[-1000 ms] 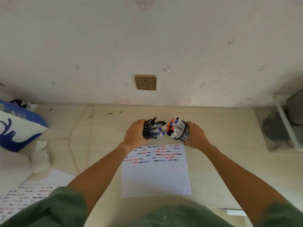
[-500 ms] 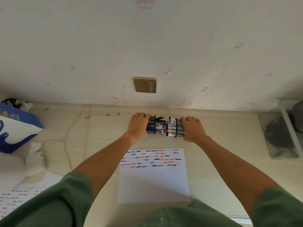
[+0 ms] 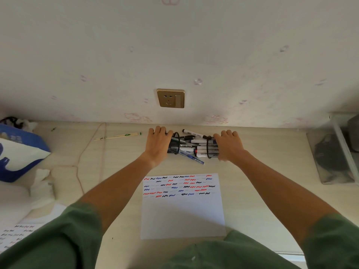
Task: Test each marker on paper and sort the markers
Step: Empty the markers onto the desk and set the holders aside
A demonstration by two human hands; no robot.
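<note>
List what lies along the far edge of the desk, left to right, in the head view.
Blue bag → chopsticks → left hand → left mesh cup → spilled markers → right mesh cup → right hand → clear bin.

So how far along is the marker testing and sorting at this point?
Done: the paper carries several rows of red, blue and black test squiggles across its top. In hand: the left hand and right hand each grip a tipped mesh cup, markers spilling between them. Left: the sorting; whether any still need testing cannot be told.
</note>
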